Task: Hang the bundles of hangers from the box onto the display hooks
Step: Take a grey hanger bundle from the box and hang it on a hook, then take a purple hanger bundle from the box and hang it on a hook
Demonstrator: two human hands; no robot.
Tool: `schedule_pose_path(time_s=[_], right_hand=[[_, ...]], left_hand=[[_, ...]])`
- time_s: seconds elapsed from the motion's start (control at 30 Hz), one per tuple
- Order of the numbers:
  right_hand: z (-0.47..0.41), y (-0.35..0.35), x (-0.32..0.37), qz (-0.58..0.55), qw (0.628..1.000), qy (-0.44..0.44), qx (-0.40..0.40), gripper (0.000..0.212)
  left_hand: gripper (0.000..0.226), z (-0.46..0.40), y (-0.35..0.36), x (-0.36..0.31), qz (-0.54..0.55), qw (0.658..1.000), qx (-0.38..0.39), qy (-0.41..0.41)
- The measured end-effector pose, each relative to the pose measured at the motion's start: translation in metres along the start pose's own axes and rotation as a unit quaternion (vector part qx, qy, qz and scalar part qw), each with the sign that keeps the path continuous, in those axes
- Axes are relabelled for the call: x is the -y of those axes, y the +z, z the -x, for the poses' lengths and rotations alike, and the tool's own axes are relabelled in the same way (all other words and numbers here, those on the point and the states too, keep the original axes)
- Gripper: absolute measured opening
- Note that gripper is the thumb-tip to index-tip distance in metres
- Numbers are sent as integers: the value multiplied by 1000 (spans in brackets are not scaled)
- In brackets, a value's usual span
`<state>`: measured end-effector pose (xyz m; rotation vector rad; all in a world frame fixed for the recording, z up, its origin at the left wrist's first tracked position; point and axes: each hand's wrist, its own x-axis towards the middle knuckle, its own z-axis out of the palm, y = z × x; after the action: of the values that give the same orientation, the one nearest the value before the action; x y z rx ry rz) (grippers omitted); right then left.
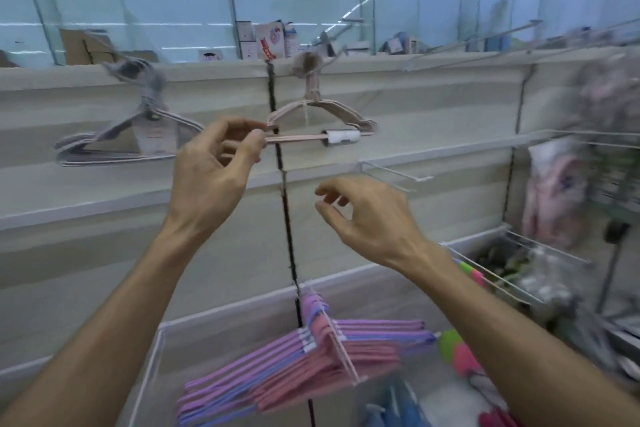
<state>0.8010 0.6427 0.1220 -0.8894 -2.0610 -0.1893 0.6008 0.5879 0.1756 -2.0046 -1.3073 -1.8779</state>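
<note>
A pale pink hanger bundle [322, 121] with a white label sleeve hangs from a top display hook [308, 62] on the slat wall. My left hand [214, 163] pinches the left end of that bundle's bottom bar. My right hand [363, 208] hovers below it, fingers loosely curled, holding nothing. A grey hanger bundle [128, 135] hangs from another hook to the left. Several pink and purple hanger bundles [304, 360] hang on a lower hook. The box is not in view.
Bare white wire hooks [394, 177] stick out right of my right hand, with more along the top right [485, 45]. A wire basket [512, 267] with goods sits at the lower right. Pink packaged items [550, 194] hang far right. Cartons stand on the top ledge [270, 38].
</note>
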Motion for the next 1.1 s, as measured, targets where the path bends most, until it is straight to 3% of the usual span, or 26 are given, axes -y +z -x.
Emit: schedule_pose_path(time_s=[0.53, 0.83, 1.1], right_hand=[[179, -170, -131, 93, 972, 214, 18, 19], [262, -234, -185, 159, 928, 336, -28, 20], [332, -259, -210, 224, 854, 464, -69, 20]], left_hand=[[17, 78, 234, -136, 208, 965, 154, -32], [14, 103, 343, -180, 322, 909, 264, -31], [19, 144, 428, -196, 408, 840, 358, -28]])
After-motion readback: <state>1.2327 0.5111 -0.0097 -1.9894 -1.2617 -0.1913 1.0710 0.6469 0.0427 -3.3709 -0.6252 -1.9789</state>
